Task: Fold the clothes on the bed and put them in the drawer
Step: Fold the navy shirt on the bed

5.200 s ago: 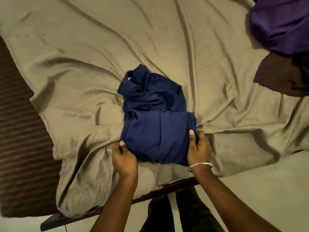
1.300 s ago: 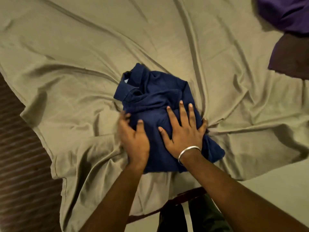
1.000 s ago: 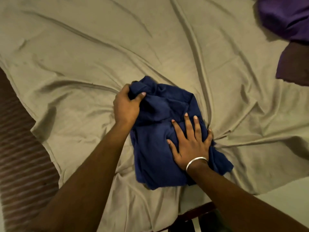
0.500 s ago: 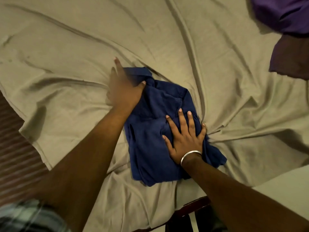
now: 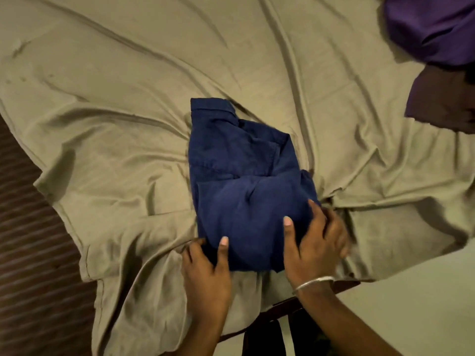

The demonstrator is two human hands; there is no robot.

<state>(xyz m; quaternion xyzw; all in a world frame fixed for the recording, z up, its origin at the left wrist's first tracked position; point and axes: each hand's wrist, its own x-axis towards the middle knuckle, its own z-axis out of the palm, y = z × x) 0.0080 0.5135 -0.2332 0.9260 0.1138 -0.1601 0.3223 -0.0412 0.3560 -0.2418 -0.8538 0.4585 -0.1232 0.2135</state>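
Note:
A folded navy blue shirt (image 5: pixel 239 181) lies in the middle of the bed on a wrinkled beige sheet (image 5: pixel 115 124), its collar end pointing away from me. My left hand (image 5: pixel 207 273) grips the shirt's near left corner, thumb on top and fingers tucked under the edge. My right hand (image 5: pixel 313 245), with a silver bangle at the wrist, holds the near right corner the same way, thumb on the cloth and fingers curled round its side.
A purple garment (image 5: pixel 434 27) and a dark brown one (image 5: pixel 444 98) lie at the bed's far right. The dark wooden bed edge (image 5: pixel 282 308) runs just below my hands. Brown striped floor (image 5: pixel 28 253) shows at the left, pale floor at the lower right.
My left hand has come back from the collar end to the near left corner. My right hand has lifted off the shirt's top and now grips the near right corner. The collar end lies flatter.

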